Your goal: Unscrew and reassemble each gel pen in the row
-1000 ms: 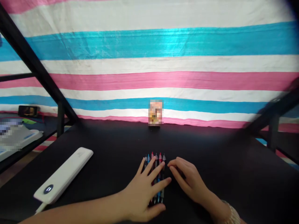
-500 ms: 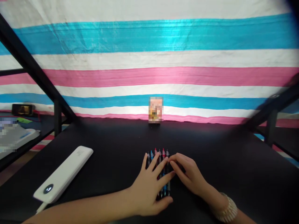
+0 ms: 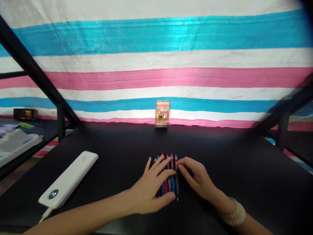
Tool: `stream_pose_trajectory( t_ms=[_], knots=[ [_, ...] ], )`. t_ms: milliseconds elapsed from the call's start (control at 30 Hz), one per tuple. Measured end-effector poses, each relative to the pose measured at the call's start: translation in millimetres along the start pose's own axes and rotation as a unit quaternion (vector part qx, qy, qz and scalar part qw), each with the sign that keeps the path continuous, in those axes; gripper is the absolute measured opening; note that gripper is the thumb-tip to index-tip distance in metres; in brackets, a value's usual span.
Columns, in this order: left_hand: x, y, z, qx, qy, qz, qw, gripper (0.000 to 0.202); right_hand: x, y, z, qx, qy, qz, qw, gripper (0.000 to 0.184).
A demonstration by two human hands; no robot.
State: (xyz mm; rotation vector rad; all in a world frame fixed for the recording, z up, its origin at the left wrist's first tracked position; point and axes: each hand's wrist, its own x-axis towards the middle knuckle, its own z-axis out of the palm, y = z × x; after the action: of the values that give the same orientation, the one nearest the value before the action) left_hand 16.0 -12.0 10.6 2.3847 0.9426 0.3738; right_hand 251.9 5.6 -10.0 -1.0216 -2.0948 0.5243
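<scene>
Several click pens lie side by side in a row on the black table (image 3: pixel 117 176), with blue, pink-red and dark barrels. Over the row my left hand (image 3: pixel 154 186) is spread, fingers apart, covering much of the pens on the left. A pink-red pen (image 3: pixel 165 186) and a blue pen (image 3: pixel 173 184) show between its index finger and thumb. At the right end of the row lies a dark pen (image 3: pixel 177 182). My right hand (image 3: pixel 195 178) is closed in a pinch at that pen's upper part; its fingertips touch it. A pale beaded bracelet circles the right wrist.
A white power bank (image 3: pixel 69 179) with a lit display and a cable lies to the left. A small blurred box (image 3: pixel 162 114) stands at the back edge. Black frame bars (image 3: pixel 34 68) flank the table, and a striped sheet (image 3: pixel 137 78) hangs behind.
My left hand has shifted slightly left, with its fingers drawn in somewhat, uncovering more of the right-hand pens. The right hand stays at the end pen.
</scene>
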Motion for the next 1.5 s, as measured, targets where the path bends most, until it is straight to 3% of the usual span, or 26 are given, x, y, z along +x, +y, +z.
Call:
stream_pose_trajectory(
  t_ms=[133, 233, 333, 433, 667, 867, 1100, 1267, 1400, 1500],
  knots=[
    [-7.2, -22.2, -14.5, -0.045, 0.116, 0.022, 0.992, 0.059, 0.1, -1.5, -1.1, -0.016, 0.034, 0.012, 0.999, 0.017],
    [-8.0, -39.1, -23.1, -0.077, 0.223, -0.022, 0.972, 0.037, 0.7, -0.1, -0.5, -0.028, 0.072, 0.038, 0.996, 0.015],
    [-8.1, -49.0, -30.2, -0.083, 0.279, -0.057, 0.955, 0.022, 0.9, 3.2, -0.1, -0.033, 0.092, 0.046, 0.994, 0.017],
    [-9.5, -53.0, -34.8, -0.086, 0.308, -0.080, 0.944, 0.023, 0.0, 6.3, -0.3, -0.039, 0.101, 0.043, 0.993, 0.021],
    [-10.8, -59.4, -31.8, -0.091, 0.307, -0.102, 0.942, 0.041, -1.6, 5.2, 0.4, -0.041, 0.098, 0.029, 0.994, 0.023],
    [-10.9, -61.0, -30.3, -0.109, 0.264, -0.087, 0.954, 0.036, -1.8, 1.4, -0.1, -0.032, 0.093, 0.017, 0.995, 0.024],
    [-13.8, -63.5, -31.1, -0.090, 0.250, -0.046, 0.963, 0.030, -1.8, 2.2, -0.4, -0.022, 0.096, 0.015, 0.995, 0.024],
    [-12.6, -62.2, -33.0, -0.056, 0.243, 0.000, 0.968, 0.029, -2.0, 4.6, 0.3, -0.028, 0.104, 0.032, 0.994, 0.023],
    [-11.8, -61.6, -30.5, -0.026, 0.243, 0.026, 0.969, 0.018, -3.0, 6.4, 0.3, -0.024, 0.108, 0.051, 0.993, 0.018],
    [-10.2, -60.6, -30.9, -0.017, 0.215, 0.051, 0.975, 0.013, -3.8, 6.8, -0.4, -0.017, 0.102, 0.068, 0.992, 0.011]
  ],
)
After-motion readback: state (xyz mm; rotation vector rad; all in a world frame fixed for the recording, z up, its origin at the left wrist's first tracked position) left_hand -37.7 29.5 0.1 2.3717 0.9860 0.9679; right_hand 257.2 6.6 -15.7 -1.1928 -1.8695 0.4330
